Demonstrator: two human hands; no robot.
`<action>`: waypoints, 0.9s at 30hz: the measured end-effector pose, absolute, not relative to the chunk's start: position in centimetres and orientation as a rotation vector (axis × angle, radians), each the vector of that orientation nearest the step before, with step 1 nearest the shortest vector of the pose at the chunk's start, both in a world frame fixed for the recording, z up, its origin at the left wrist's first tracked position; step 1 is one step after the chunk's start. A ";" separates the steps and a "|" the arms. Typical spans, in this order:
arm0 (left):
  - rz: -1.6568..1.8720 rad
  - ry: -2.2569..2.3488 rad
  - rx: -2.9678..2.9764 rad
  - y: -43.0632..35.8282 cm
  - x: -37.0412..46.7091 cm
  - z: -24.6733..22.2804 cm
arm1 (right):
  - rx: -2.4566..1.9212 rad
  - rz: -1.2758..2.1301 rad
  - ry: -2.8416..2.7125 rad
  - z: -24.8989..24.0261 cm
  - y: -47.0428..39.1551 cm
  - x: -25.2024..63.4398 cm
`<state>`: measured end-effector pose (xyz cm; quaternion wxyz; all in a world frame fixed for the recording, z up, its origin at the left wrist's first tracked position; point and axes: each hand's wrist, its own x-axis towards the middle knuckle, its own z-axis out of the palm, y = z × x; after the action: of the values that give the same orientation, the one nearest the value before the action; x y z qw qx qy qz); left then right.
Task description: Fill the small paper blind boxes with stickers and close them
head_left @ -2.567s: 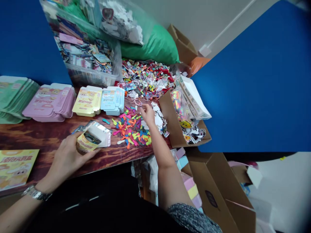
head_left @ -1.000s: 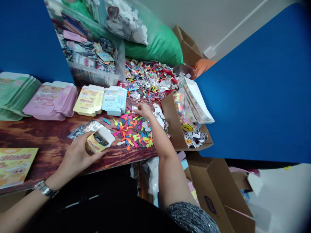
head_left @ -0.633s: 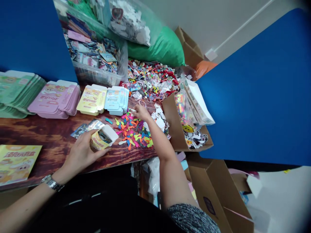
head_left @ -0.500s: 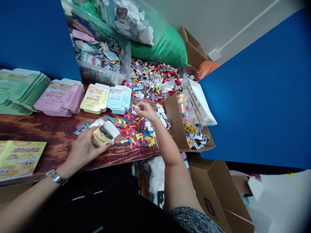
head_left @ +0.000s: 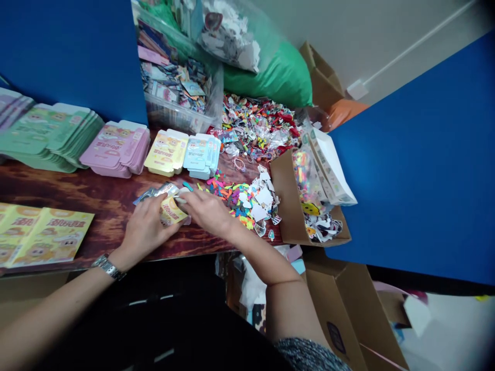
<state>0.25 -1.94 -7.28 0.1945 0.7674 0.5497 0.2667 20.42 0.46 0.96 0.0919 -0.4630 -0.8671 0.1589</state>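
Observation:
My left hand (head_left: 144, 226), with a metal watch on its wrist, is wrapped round a small yellow printed carton (head_left: 172, 210) just above the table. My right hand (head_left: 211, 212) reaches over from the right, its fingertips closed together at the carton's top opening. Whatever they pinch is hidden by the fingers and the flap. Behind the carton lies a shiny, clear-and-silver packet (head_left: 157, 190). Just beyond my right hand spreads a heap of small bright pieces shaped like deflated balloons (head_left: 232, 195). White-backed cut-out stickers (head_left: 265, 196) lie to the right of that heap.
Flat cartons stand in green (head_left: 50, 136), pink (head_left: 116, 147), yellow (head_left: 166, 149) and blue (head_left: 201, 152) stacks. A clear bin (head_left: 181, 116) of cards and a trinket pile (head_left: 259, 123) lie behind. An open cardboard box (head_left: 286, 198) bounds the right; yellow printed sheets (head_left: 58, 237) lie left.
My right hand has moved left and nearer, from the back of the bright heap, where it pinched a small white card, to the carton's opening. The whole view has shifted slightly.

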 end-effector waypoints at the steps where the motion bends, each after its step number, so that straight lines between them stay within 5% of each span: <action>1: 0.742 1.541 2.152 -2.1 0.0 -7.4 | -1.328 0.419 -2.641 0.7 0.2 20.6; 5: 0.756 1.525 2.133 -2.9 -0.9 -7.7 | -1.243 0.472 -2.576 -0.3 0.9 22.4; 15: 0.758 1.558 2.083 -2.8 -1.4 -7.4 | -2.008 0.449 -2.460 -4.6 6.3 20.5; 22: 0.741 1.605 2.085 -2.2 -1.6 -7.0 | -1.912 0.611 -2.287 -3.7 6.1 22.2; 27: 0.699 1.574 2.064 -1.7 -0.9 -6.6 | -1.449 0.950 -1.787 -1.6 3.4 21.3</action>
<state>-0.95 -1.71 -6.65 0.2248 0.7480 0.5706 0.2535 21.31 3.43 -1.61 0.3206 -0.5516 -0.6800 0.3614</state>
